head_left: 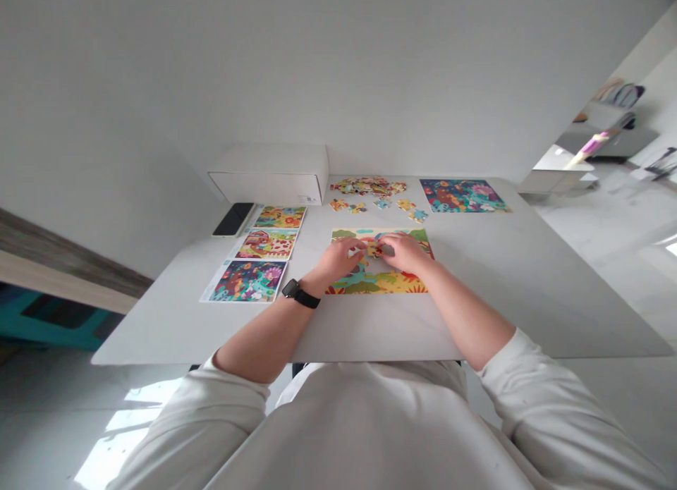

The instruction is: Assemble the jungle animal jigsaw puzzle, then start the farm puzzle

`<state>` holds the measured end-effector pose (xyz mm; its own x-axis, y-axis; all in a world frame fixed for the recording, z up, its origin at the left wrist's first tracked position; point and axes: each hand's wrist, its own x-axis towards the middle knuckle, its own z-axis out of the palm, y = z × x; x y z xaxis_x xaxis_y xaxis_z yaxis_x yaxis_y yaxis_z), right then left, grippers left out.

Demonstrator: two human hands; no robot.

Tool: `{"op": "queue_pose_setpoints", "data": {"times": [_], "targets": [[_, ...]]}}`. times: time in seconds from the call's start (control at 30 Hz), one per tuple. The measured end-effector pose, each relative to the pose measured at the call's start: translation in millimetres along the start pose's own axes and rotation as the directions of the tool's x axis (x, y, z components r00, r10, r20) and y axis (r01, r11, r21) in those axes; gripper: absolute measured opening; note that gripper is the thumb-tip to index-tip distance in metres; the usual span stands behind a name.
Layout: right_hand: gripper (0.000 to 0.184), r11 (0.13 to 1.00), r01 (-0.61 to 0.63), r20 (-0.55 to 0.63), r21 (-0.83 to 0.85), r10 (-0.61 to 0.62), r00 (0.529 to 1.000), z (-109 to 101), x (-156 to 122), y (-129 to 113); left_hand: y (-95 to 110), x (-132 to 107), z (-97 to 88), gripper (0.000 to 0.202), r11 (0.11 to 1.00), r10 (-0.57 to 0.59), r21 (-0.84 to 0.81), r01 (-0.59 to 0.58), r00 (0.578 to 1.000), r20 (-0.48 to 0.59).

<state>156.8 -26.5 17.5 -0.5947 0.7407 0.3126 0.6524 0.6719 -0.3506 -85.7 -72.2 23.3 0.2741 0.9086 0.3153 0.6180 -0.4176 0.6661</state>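
Note:
Both my hands are over a colourful jigsaw puzzle lying in the middle of the table. My left hand, with a black watch on its wrist, has thumb and fingers closed at the left side of a small yellow jigsaw piece. From the right, my right hand pinches the same piece, its fingertips partly covering it. The hands hide much of the puzzle's centre. Just beyond it lie several loose jigsaw pieces, and a heap of pieces sits behind them.
Three picture sheets lie in a column on the left, beside a phone. A white box stands at the back against the wall. At the back right is a dark, colourful puzzle. The table's front edge is close to my body.

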Motion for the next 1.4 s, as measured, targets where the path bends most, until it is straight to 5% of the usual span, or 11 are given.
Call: {"op": "queue_pose_setpoints", "data": {"times": [0.3, 1.2, 1.4], "targets": [[0.026, 0.998, 0.044, 0.004, -0.038, -0.044, 0.999, 9, 1, 7, -1, -1, 1.6, 0.024, 0.976, 0.151, 0.140, -0.166, 0.982, 0.113], [0.025, 0.991, 0.042, 0.080, -0.125, -0.033, 0.996, 8, 0, -3, -12, -4, 12.2, 0.041, 0.927, 0.167, 0.294, -0.234, 0.957, 0.235], [0.032, 0.996, 0.066, -0.057, -0.053, -0.069, 0.996, -8, 4, -7, -10, 0, 9.8, 0.041, 0.904, 0.147, 0.351, -0.242, 0.950, 0.276]]}}
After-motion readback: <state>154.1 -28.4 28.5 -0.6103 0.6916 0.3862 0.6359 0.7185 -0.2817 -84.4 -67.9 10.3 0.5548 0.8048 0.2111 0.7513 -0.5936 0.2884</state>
